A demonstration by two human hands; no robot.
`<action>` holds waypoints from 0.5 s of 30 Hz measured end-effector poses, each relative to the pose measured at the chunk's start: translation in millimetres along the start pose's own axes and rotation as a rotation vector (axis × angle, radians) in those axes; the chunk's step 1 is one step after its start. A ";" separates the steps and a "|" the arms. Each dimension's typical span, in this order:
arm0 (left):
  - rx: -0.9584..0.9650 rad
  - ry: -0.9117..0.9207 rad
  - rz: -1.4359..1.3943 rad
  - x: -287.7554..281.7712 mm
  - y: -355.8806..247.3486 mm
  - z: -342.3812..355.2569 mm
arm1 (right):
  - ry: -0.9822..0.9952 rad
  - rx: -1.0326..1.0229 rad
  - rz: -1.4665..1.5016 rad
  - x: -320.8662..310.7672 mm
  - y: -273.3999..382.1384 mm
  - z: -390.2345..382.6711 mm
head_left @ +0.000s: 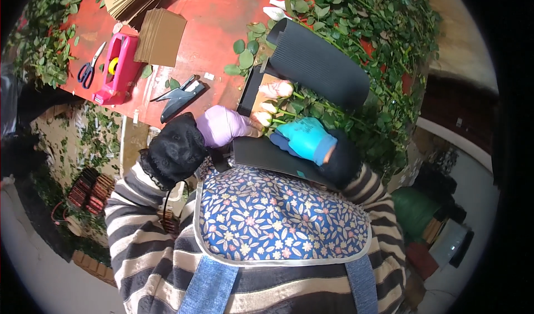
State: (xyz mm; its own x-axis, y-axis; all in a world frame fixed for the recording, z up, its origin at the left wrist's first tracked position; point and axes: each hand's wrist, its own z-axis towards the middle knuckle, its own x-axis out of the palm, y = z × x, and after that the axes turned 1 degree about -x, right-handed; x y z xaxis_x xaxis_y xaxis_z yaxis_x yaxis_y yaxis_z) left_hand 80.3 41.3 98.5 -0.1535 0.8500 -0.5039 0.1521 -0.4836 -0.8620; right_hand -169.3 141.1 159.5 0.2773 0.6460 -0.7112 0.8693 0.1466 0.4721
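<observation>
Rose bunch (276, 99) lies between hands, stems running right, buds left. Left hand (222, 126) pinches the buds; right hand (306, 138) pressed flat on stems, equally close.

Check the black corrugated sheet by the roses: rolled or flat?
Rolled. The black corrugated sheet curls into a tube, its round open end showing at upper left, lying over the rose stems.

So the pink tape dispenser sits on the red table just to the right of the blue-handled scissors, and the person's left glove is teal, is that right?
Not quite: in the head view the left hand wears a lilac glove; the teal glove is on the right hand. The pink tape dispenser does sit right of the blue-handled scissors on the red table.
</observation>
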 end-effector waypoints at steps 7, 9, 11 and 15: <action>-0.072 0.136 0.131 4.8 6.4 5.1 | -0.257 -0.007 -0.151 8.6 -4.1 3.0; -0.049 0.038 0.054 7.8 6.4 3.3 | -0.244 0.022 -0.181 17.0 -3.0 10.8; -0.046 0.034 0.055 9.3 9.7 4.1 | -0.284 -0.009 -0.149 15.1 -1.7 13.4; -0.074 0.103 0.068 2.2 2.5 5.0 | -0.108 0.047 -0.169 8.5 4.4 11.1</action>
State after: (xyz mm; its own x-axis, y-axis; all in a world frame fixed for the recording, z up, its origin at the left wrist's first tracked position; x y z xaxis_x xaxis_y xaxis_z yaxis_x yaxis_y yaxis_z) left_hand 75.4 40.9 95.0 -0.0396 0.8343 -0.5498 0.2307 -0.5277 -0.8175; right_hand -158.5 138.9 149.8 0.1655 0.5310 -0.8310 0.9246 0.2097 0.3181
